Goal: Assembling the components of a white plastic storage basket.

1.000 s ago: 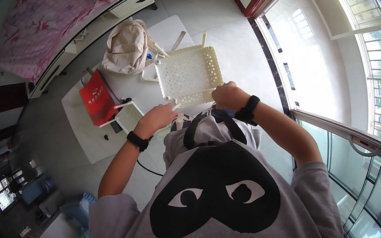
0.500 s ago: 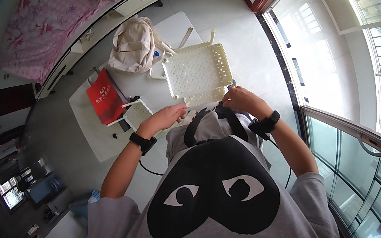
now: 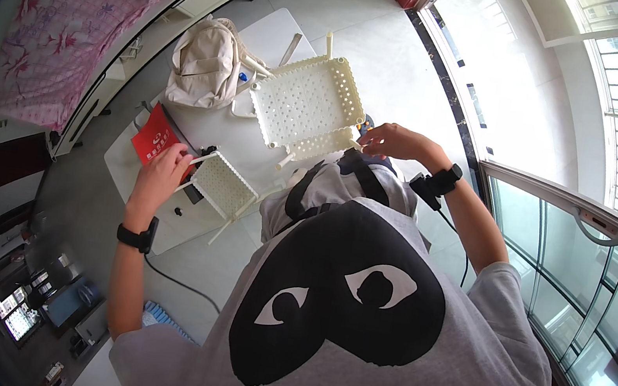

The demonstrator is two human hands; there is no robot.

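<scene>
A large cream plastic rack tier [image 3: 310, 102] with a perforated base and scalloped rim lies tilted over my lap, short legs at its corners. My right hand [image 3: 399, 142] is at its near right corner, fingers bent and slightly apart, with no firm grip showing. Further left, my left hand [image 3: 162, 172] is closed with its fingertips at the end of one leg of a smaller perforated cream rack tier [image 3: 225, 185]. The exact contact there is partly hidden by the fingers. A red bag [image 3: 153, 135] lies behind this hand.
A beige backpack [image 3: 205, 64] sits on the white table [image 3: 122, 171] beyond the racks. A small dark piece [image 3: 178, 212] lies near the small rack. A pink-covered bed [image 3: 63, 32] is at the far left, and a glass sliding door [image 3: 555, 243] on the right.
My left hand has moved left from beside the large rack to the small rack's leg. The right hand's fingers have loosened at the large rack's corner. The view has shifted slightly.
</scene>
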